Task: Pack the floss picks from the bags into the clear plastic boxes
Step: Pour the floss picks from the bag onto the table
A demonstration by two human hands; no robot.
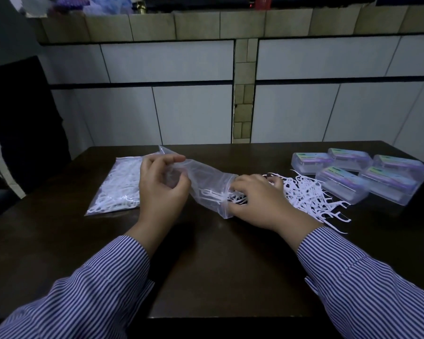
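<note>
A nearly empty clear plastic bag (206,182) lies across the middle of the dark table, its open mouth toward the right. My left hand (162,187) pinches its closed far end and lifts it a little. My right hand (252,199) rests at the bag's mouth with its fingers curled over the white floss picks there. A loose heap of floss picks (311,194) spreads out on the table to the right of that hand. A second, full bag of picks (118,187) lies flat at the left. Several clear plastic boxes (362,177) with purple labels stand closed at the right.
The dark table (206,265) ends at a tiled wall behind. A black chair (22,123) stands at the table's left side. My striped sleeves cover the near edge on both sides.
</note>
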